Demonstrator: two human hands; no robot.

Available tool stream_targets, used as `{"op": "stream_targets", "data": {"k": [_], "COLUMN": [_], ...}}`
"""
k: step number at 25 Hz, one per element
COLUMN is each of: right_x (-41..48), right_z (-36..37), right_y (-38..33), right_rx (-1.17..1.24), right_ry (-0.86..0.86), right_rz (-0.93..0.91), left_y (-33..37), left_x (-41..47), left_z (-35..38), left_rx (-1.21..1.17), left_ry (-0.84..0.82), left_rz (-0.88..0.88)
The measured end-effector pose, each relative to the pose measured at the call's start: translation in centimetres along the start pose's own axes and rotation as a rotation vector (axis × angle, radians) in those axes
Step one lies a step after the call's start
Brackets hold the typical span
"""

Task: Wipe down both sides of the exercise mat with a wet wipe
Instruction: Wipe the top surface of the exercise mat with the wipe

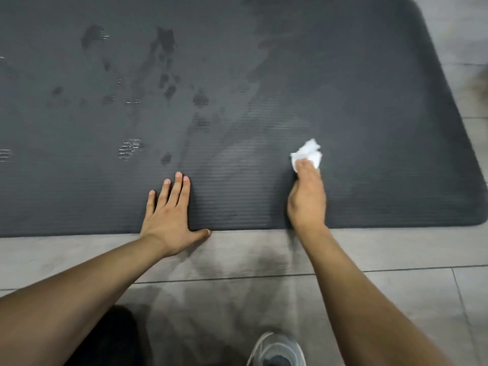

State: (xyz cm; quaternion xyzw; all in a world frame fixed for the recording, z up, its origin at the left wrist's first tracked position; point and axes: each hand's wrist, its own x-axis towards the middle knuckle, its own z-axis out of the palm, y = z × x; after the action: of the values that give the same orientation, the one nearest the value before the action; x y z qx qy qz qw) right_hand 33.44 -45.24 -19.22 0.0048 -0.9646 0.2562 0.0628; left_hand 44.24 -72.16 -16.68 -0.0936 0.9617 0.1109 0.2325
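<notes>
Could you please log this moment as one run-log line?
left hand flat on mat | right hand holds wet wipe on mat | wet streaks visible

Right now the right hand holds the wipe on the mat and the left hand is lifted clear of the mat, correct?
Not quite. The head view shows the left hand resting flat across the near edge of the mat, fingers spread on its surface, not lifted clear. The rest stands: the right hand holds the wipe on the mat.
</notes>
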Motion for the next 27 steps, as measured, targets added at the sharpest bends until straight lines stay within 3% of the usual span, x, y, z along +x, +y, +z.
{"op": "stream_targets", "data": {"k": [4, 6, 8, 12, 14, 16, 18, 20, 22, 24, 27], "right_x": [-7.0, -5.8, -3.4, -0.6, -1.3, -3.4, -7.5, -11.2, -10.8, -8.9, -7.4], "right_z": [3.6, 2.8, 0.7, -4.8, -4.6, -2.2, 0.6, 1.5, 1.1, -1.0, -6.7], "right_y": [-6.4, -4.7, -0.9, 8.7, 8.1, 3.5, -2.3, -6.5, -4.5, 0.9, 10.2], "right_rx": [0.065, 0.005, -0.055, -0.155, -0.069, 0.152, 0.333, 0.152, 0.061, 0.010, -0.077], "right_ry": [-0.306, -0.361, -0.277, -0.009, 0.007, 0.032, -0.076, -0.267, -0.340, -0.245, 0.038], "right_rz": [-0.615, -0.762, -0.666, 0.021, 0.224, 0.146, -0.173, -0.546, -0.649, -0.540, 0.007], "left_y": [0.5, 0.6, 0.7, 0.6, 0.6, 0.6, 0.6, 0.3, 0.2, 0.0, -0.2], "left_x": [0.1, 0.2, 0.3, 0.1, 0.3, 0.5, 0.5, 0.3, 0.4, 0.4, 0.3], "left_z": [-0.2, -0.2, -0.2, 0.0, 0.0, -0.1, -0.2, -0.1, -0.1, -0.1, 0.4], "left_rx": [0.020, 0.034, 0.051, 0.044, 0.035, 0.019, 0.020, -0.003, -0.003, 0.024, 0.059], "left_ry": [0.000, -0.012, -0.017, -0.006, -0.024, -0.034, -0.025, -0.002, 0.015, 0.006, 0.016], "left_rz": [-0.032, -0.044, -0.043, -0.033, -0.038, -0.036, -0.030, -0.025, -0.017, -0.013, 0.005]}}
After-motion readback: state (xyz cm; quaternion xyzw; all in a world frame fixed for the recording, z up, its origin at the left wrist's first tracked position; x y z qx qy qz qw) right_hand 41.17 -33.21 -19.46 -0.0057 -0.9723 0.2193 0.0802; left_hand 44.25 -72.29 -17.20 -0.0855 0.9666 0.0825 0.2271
